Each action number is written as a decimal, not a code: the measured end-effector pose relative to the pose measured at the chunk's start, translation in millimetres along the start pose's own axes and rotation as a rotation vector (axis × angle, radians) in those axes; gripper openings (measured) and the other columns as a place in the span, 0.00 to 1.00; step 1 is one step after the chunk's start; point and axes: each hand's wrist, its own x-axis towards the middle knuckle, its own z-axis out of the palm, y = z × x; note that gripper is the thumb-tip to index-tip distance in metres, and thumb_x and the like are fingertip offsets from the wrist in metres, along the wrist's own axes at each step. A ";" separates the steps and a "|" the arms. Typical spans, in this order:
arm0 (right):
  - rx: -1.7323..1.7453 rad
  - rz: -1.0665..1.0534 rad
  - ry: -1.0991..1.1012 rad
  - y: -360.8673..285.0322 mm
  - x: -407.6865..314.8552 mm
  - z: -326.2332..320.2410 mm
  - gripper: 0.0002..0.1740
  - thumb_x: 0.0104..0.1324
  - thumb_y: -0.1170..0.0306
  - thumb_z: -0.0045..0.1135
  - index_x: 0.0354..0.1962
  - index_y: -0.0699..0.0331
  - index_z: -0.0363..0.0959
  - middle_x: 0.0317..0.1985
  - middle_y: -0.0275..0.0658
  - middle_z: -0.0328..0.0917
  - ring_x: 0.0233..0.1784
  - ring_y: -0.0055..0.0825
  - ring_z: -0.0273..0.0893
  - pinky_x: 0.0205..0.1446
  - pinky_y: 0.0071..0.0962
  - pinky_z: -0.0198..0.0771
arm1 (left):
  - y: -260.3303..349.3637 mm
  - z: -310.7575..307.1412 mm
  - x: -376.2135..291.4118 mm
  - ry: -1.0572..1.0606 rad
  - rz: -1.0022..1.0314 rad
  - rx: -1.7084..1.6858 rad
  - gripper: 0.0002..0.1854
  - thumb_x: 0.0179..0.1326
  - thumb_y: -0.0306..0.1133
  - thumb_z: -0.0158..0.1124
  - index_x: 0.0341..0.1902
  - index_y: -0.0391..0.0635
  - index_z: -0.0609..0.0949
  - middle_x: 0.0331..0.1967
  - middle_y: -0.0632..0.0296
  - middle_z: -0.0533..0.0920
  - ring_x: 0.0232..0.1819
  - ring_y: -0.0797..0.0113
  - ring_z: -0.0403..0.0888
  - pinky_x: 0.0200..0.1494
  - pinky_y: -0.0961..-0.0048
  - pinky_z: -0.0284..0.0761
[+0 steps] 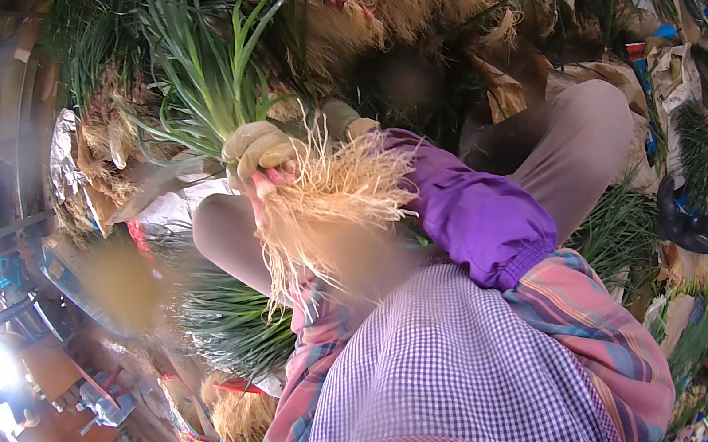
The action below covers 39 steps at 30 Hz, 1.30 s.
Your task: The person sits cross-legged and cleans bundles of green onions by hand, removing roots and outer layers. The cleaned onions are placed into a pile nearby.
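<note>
A bunch of spring onions point(207, 88) with long green leaves, pinkish bulbs and pale stringy roots is held across my lap. My left hand point(263, 150), in a pale work glove, is wrapped around it just above the bulbs. The roots point(337, 198) fan out towards my chest and cover most of my left forearm. My right hand point(339, 117), also gloved, reaches in from a purple sleeve cover behind the root tips. Its fingers are mostly hidden, so its grip cannot be made out.
Rooted onion bunches point(410, 0) are heaped beyond my hands. More green leaves point(241, 310) lie beside my left leg, and others point(618, 229) by my right leg. Crumpled brown sacking point(512, 87) lies between the heap and my raised right knee. Blurry spots mask parts of the view.
</note>
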 end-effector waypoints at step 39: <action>0.377 -0.345 0.262 -67.8 -36.9 -196.5 0.16 0.69 0.63 0.47 0.46 0.66 0.71 0.37 0.43 0.77 0.34 0.30 0.77 0.41 0.32 0.77 | -118.1 1.0 -19.8 0.112 -0.224 -0.301 0.16 0.58 0.29 0.63 0.48 0.39 0.73 0.55 0.54 0.66 0.45 0.68 0.75 0.43 0.57 0.85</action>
